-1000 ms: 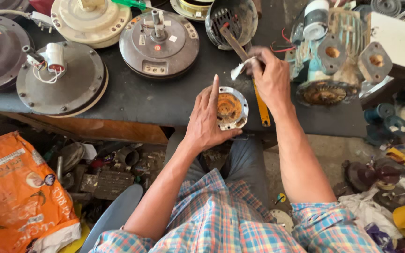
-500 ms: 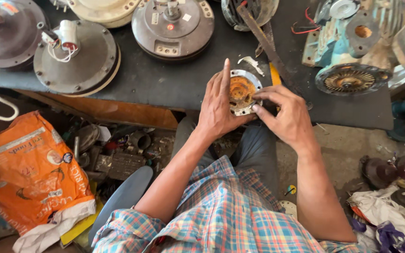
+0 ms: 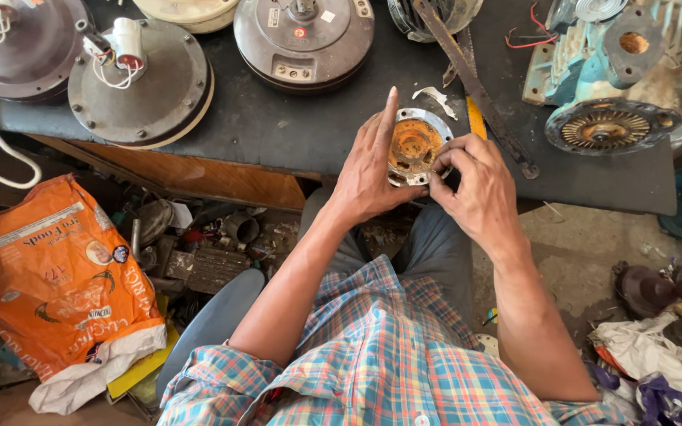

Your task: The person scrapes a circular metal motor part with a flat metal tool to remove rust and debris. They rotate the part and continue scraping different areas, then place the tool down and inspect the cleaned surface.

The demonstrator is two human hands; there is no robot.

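A small round metal motor part [image 3: 414, 144] with a rusty orange centre and a grey flanged rim rests at the front edge of the dark workbench [image 3: 278, 130]. My left hand [image 3: 372, 166] grips its left side, index finger stretched up along the rim. My right hand [image 3: 475, 185] pinches the part's lower right edge with thumb and fingers. A scrap of white paper [image 3: 438, 97] lies just above the part.
Several round fan motor housings [image 3: 142, 83] [image 3: 303, 35] sit on the bench. A long rusty flat bar [image 3: 475, 87] and a teal motor body [image 3: 617, 79] lie at right. An orange bag [image 3: 53, 276] and scrap parts [image 3: 207, 252] are on the floor.
My right hand came down from the white scrap near the bar and closed on the motor part's right edge. The view shifted down and left.
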